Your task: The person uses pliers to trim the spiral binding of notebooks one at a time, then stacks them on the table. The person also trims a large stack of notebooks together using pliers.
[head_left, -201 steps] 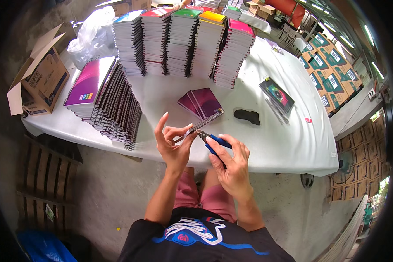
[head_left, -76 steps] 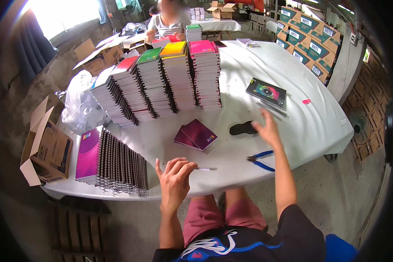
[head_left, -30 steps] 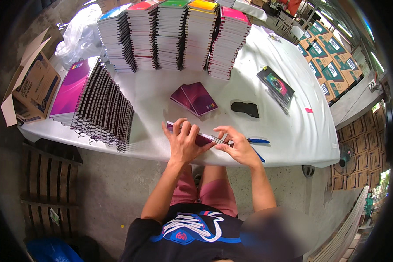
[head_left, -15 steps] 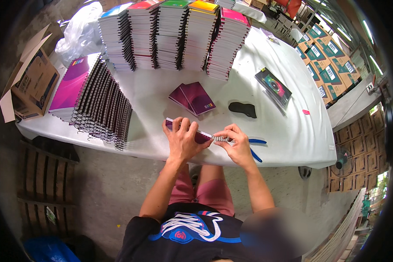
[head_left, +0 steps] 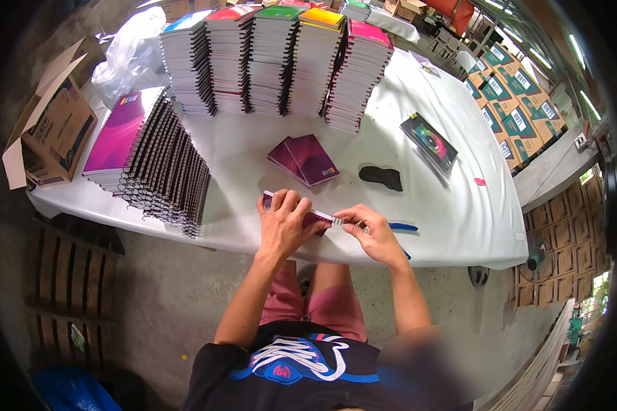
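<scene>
My left hand point(head_left: 281, 226) is closed over a small purple notebook point(head_left: 315, 220) held on edge near the table's front. Fingers lie over its far side and the thumb is on the near side, so they hide much of it. At the notebook's right end, my right hand point(head_left: 373, 236) pinches a spiral binding coil point(head_left: 338, 221), which meets the notebook's edge. Blue-handled pliers point(head_left: 403, 227) lie partly behind my right hand; their jaws are hidden. Just beyond my hands, two small purple notebooks point(head_left: 314, 159) overlap on the white-covered table.
Large purple spiral notebooks point(head_left: 116, 140) are piled at left, beside an open cardboard box point(head_left: 58, 133). Several tall notebook stacks point(head_left: 274, 65) line the back. A black flat item point(head_left: 380, 177), a dark-covered spiral notebook point(head_left: 428, 140) and a pink scrap point(head_left: 480, 182) lie to the right.
My right fingers have shifted on the coil, and less of it shows between them and the notebook. More of the pliers' near handle is now hidden. The view has shifted slightly.
</scene>
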Available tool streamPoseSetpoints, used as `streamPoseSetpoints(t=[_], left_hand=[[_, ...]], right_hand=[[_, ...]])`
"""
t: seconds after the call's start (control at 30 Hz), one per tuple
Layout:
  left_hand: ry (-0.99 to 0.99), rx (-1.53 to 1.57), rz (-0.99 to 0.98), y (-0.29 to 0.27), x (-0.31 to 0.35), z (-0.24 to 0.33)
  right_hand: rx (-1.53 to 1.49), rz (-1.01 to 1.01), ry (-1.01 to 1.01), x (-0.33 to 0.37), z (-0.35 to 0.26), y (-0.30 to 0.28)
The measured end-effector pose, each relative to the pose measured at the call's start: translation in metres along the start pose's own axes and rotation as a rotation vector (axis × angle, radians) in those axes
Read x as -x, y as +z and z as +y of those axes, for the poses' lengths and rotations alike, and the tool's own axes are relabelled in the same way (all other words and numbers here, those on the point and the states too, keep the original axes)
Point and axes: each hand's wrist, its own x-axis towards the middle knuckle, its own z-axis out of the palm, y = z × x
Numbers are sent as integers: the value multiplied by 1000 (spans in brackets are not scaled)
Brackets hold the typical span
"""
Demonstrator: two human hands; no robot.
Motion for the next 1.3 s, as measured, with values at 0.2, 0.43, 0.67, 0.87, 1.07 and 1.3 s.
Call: streamPoseSetpoints(t=[0.2, 0.43, 0.67, 0.87, 1.07, 1.3], left_hand=[[-9, 56, 50, -6, 4, -5], [3, 200, 136, -1, 4, -4], [-5, 211, 89, 0, 10, -12], [-7, 251, 63, -5, 3, -7], [-7, 251, 47, -9, 0, -6], [6, 309, 59, -7, -2, -11]], right_hand=[[186, 32, -17, -24, 36, -28], [534, 359, 199, -37, 129, -62], [-730, -186, -116, -22, 31, -14], [-922, -106, -168, -17, 35, -16], [-718, -58, -49, -24, 34, -18], [-482, -95, 43, -33, 20, -15]])
